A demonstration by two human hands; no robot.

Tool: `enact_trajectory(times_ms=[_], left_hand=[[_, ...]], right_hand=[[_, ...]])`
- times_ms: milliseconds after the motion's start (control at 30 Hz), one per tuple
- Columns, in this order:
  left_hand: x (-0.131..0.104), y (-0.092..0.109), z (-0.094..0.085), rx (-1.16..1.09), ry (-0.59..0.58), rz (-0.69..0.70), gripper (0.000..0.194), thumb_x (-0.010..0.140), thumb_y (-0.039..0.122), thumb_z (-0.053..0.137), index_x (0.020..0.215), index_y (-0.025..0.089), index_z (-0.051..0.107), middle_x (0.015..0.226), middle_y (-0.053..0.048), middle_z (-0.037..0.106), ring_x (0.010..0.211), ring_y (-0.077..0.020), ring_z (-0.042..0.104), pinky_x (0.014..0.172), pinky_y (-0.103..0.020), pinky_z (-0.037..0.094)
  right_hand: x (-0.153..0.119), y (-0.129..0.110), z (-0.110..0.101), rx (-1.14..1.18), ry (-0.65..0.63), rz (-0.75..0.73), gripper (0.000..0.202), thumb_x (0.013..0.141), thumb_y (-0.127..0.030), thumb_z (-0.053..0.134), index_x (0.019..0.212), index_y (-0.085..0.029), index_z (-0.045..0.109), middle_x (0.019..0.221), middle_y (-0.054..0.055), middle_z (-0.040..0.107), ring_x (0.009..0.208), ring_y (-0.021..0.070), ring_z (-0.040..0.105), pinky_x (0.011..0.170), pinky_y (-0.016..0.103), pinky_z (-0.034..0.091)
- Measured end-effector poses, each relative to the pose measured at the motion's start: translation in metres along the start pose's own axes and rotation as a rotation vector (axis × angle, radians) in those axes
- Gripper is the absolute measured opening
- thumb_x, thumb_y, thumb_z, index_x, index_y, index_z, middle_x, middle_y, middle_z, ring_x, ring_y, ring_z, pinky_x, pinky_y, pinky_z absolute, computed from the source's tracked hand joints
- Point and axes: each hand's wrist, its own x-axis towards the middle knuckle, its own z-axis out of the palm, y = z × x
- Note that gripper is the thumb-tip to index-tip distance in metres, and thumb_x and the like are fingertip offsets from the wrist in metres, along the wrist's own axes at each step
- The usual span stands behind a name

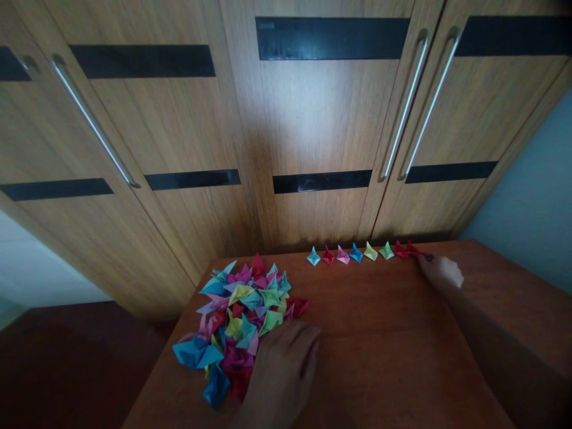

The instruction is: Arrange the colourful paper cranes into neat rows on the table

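Observation:
My right hand [440,271] reaches to the right end of a row of small pointed origami pieces. Its fingertips pinch a red origami piece [413,249], which sits close against another red origami piece [401,250]. Leftward in the row stand a green piece [386,251], a yellow piece [370,252], a blue piece [356,253], and pink, red and light blue ones. Beside a heaped pile of colourful origami [250,298] lies my left hand [286,363], back upward and fingers bent. Its fingertips are hidden, so I cannot see whether anything is in them.
The reddish-brown wooden table [366,345] backs onto a wooden wardrobe [313,119] with dark strips and long metal handles [406,107]. A pale blue wall [531,190] rises at the right. Dark floor [80,363] shows past the table's left edge.

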Motion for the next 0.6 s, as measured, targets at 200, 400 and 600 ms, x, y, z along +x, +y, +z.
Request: enact_trajectory(times_ms=[200, 400, 600], left_hand=[[0.001, 0.002, -0.002, 0.008, 0.011, 0.008, 0.028, 0.083, 0.012, 0.048, 0.105, 0.026, 0.061, 0.1, -0.003, 0.067, 0.091, -0.0208, 0.062, 0.083, -0.039, 0.053], [0.0, 0.002, -0.004, 0.008, 0.008, 0.006, 0.027, 0.084, 0.014, 0.048, 0.105, 0.026, 0.06, 0.1, -0.004, 0.066, 0.092, -0.0204, 0.062, 0.084, -0.039, 0.052], [0.003, -0.008, -0.009, 0.038, 0.023, -0.007, 0.027, 0.085, 0.015, 0.048, 0.107, 0.024, 0.06, 0.103, -0.005, 0.065, 0.095, -0.0203, 0.061, 0.086, -0.038, 0.051]], right_hand=[[-0.006, -0.011, -0.006, -0.116, -0.078, 0.064, 0.051, 0.079, -0.054, 0.047, 0.11, -0.018, 0.067, 0.099, 0.023, 0.064, 0.092, 0.036, 0.062, 0.071, 0.045, 0.048], [-0.013, -0.011, -0.008, -0.119, -0.081, 0.059, 0.05, 0.081, -0.052, 0.045, 0.112, -0.019, 0.065, 0.101, 0.022, 0.065, 0.093, 0.0362, 0.062, 0.07, 0.044, 0.048], [-0.047, -0.012, -0.016, 0.039, 0.074, 0.029, 0.039, 0.081, -0.044, 0.047, 0.104, -0.019, 0.067, 0.094, 0.014, 0.069, 0.088, 0.03, 0.063, 0.071, 0.037, 0.047]])
